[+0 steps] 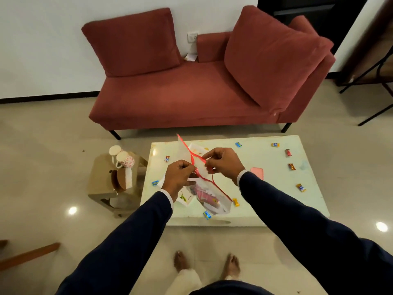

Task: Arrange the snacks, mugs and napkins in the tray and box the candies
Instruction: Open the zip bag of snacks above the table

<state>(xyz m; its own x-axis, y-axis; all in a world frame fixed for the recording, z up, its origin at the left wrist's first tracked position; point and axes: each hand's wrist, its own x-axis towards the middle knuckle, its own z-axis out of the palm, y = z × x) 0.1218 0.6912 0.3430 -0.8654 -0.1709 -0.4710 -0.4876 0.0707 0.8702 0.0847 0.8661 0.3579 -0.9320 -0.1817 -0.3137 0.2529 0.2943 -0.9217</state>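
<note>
Bare feet at bottom edge, legs mostly cut off. Both arms in dark sleeves reach out over white table. Left hand and right hand both pinched shut on red-trimmed clear bag, held above table; contents hard to make out, something pink inside. Wrapped candies scattered around tabletop. Mugs upside down on cardboard box left of table. Red sofa behind.

Both hands, left hand and right hand, pinch a clear bag (red-edged) above the table.
</note>
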